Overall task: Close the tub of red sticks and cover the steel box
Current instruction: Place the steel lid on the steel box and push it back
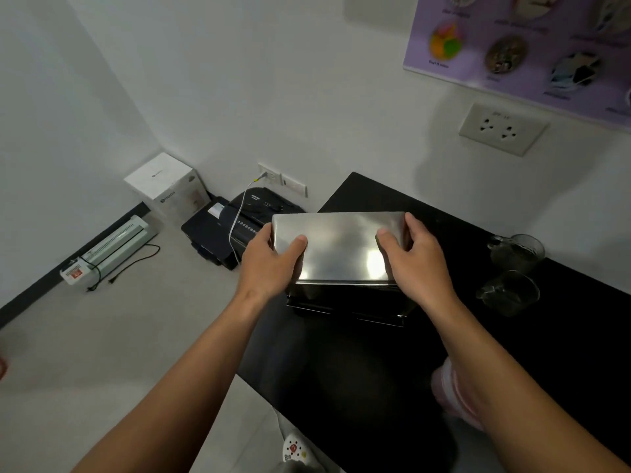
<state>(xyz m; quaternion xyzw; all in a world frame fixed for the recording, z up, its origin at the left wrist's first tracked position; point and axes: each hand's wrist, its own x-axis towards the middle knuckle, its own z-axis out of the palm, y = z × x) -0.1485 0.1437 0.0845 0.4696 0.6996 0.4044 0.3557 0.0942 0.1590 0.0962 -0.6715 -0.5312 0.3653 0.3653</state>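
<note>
Both hands hold the steel lid (336, 245) over the steel box (345, 298), which sits on the black tabletop (341, 370). The left hand (269, 262) has its grip closed on the lid's left end, the right hand (415, 257) on its right end, thumbs on top. The lid looks stiff, light and slick, so holding it by the short ends suits it. No tub of red sticks is clearly visible; a pinkish thing (450, 387) nearer than the box is too blurred to name.
</note>
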